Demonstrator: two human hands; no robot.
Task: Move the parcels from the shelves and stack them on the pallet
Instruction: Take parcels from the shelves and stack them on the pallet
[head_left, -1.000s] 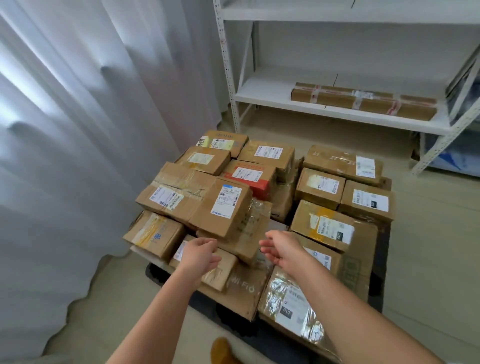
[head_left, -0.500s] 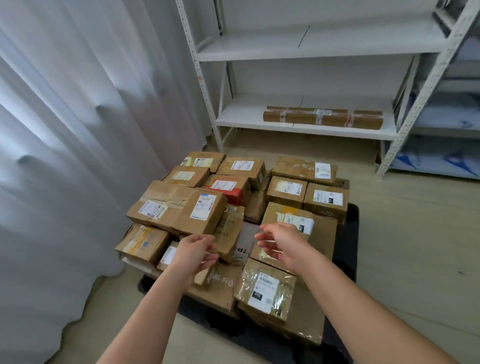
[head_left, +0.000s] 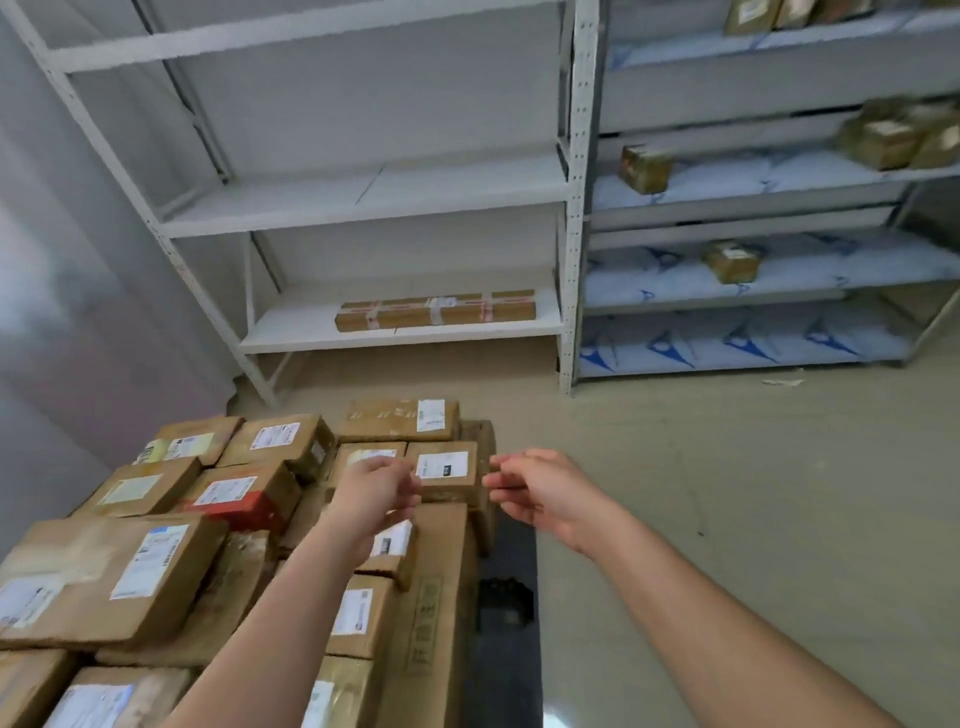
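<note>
Several brown cardboard parcels (head_left: 114, 577) with white labels are stacked on a dark pallet (head_left: 506, 597) at the lower left. My left hand (head_left: 376, 493) hovers over the stack's right side, fingers loosely curled, holding nothing. My right hand (head_left: 540, 488) floats beside the stack's right edge, fingers relaxed and empty. A long flat parcel (head_left: 435, 310) lies on the lowest board of the white shelf (head_left: 363, 200). Small parcels (head_left: 644, 169) (head_left: 732, 260) (head_left: 893, 132) sit on the right-hand shelves.
A pale curtain (head_left: 62, 312) hangs along the left. The beige floor (head_left: 727, 493) spreads out to the right of the pallet. The right shelf unit (head_left: 779, 291) has blue-and-white lined boards. A scrap of paper (head_left: 782, 383) lies on the floor by it.
The view has swung up and to the right, from the pallet towards the shelves. Both hands have risen and shifted right, off the front parcels; they remain empty.
</note>
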